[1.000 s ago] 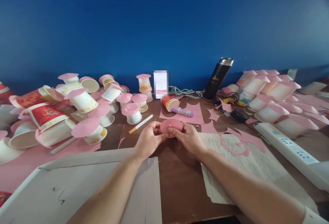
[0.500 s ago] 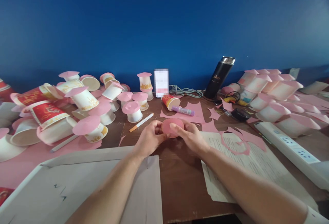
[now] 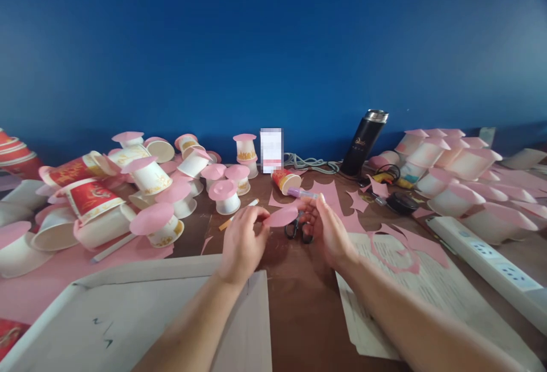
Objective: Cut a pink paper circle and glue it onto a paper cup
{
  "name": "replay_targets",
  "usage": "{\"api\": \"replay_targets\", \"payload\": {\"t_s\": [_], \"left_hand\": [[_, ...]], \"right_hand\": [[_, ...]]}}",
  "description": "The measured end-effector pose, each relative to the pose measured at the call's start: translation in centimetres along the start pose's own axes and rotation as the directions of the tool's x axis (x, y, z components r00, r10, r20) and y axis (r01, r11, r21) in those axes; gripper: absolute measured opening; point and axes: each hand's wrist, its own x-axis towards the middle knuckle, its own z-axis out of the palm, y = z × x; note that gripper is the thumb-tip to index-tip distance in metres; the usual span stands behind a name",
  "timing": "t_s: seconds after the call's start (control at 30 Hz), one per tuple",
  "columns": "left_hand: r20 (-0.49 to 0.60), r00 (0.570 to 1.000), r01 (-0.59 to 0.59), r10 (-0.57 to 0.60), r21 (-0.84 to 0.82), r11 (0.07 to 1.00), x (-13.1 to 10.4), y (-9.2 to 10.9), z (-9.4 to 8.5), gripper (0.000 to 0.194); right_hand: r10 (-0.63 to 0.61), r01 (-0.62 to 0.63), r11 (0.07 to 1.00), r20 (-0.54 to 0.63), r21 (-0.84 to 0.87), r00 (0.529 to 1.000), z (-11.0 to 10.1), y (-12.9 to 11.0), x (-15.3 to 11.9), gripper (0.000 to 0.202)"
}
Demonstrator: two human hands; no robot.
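A pink paper disc (image 3: pixel 282 217) is pinched at its left edge by my left hand (image 3: pixel 244 241), tilted above the brown table. My right hand (image 3: pixel 331 229) is just right of the disc, fingers apart, near a purple glue stick (image 3: pixel 302 192) that lies on pink paper. Black scissors (image 3: pixel 298 231) lie on the table between my hands, partly hidden. Behind the disc a red paper cup (image 3: pixel 285 182) lies on its side. An orange and white marker (image 3: pixel 237 216) lies behind my left hand, which partly covers it.
Many cups topped with pink discs (image 3: pixel 151 219) crowd the left; more cups (image 3: pixel 457 198) fill the right. A black flask (image 3: pixel 363 144), a phone (image 3: pixel 272 150), cables, cut pink scraps, a printed sheet (image 3: pixel 363 303), a power strip (image 3: pixel 491 258) and a white board (image 3: pixel 171 315) lie around.
My right hand has let go of the disc and moved slightly right. My left hand keeps the disc, now tilted, and the scissors have come into view. The view has shifted slightly upward.
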Motion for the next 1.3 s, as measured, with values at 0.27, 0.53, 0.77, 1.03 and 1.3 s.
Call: {"api": "replay_targets", "payload": {"t_s": [0.27,0.53,0.77,1.03,1.3], "left_hand": [[-0.064,0.889,-0.397,0.454,0.386,0.832,-0.2,0.5,-0.6,0.025],[-0.178,0.972,-0.130,0.154,0.140,0.982,0.1,0.4,-0.1,0.034],[0.281,0.841,0.540,-0.461,-0.416,0.732,1.0,-1.0,-0.9,0.044],[0.641,0.653,0.748,-0.403,-0.463,0.476,1.0,0.0,-1.2,0.032],[0.576,0.737,0.636,-0.353,-0.415,0.651,0.9,-0.8,-1.1,0.025]], "right_hand": [[0.236,-0.376,0.877,0.415,0.298,0.879,0.9,-0.7,-1.1,0.036],[0.137,-0.208,0.947,0.278,0.247,0.951,0.5,-1.1,-0.9,0.032],[0.066,-0.110,0.985,0.300,0.130,0.952,0.1,-0.9,-1.0,0.040],[0.077,-0.114,0.991,0.384,0.075,0.920,0.2,-0.3,-1.2,0.041],[0.058,-0.045,0.998,0.337,-0.045,0.940,0.5,-0.5,-1.1,0.049]]}}
